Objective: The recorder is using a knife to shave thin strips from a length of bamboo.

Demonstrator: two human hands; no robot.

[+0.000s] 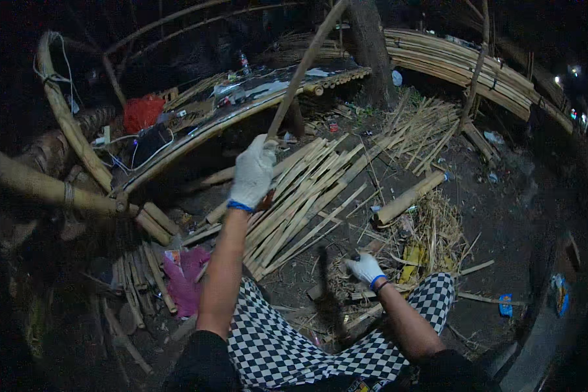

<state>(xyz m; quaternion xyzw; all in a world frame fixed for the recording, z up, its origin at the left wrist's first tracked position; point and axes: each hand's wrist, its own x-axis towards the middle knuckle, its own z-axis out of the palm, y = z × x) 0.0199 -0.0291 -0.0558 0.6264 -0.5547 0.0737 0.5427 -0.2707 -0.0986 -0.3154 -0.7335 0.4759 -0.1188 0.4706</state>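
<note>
My left hand [252, 171], in a white glove with a blue cuff, is raised and closed around a long bamboo strip [305, 65]. The strip slants up and to the right, past the top edge of the view. Lower down, my right hand [364, 268], also gloved, is closed beside dry shavings and above the ground. What it grips, if anything, is unclear; a dark, blurred upright shape [328, 287] lies just left of it. Split bamboo strips [307, 202] lie in a pile between and beyond my hands.
A thick bamboo piece [411, 198] and a heap of shavings [438, 228] lie right of centre. Behind stands a bamboo platform [196, 134] with a red bag [142, 113]. Long stacked poles [457, 62] stretch across the back right. A purple cloth [184, 281] lies at left.
</note>
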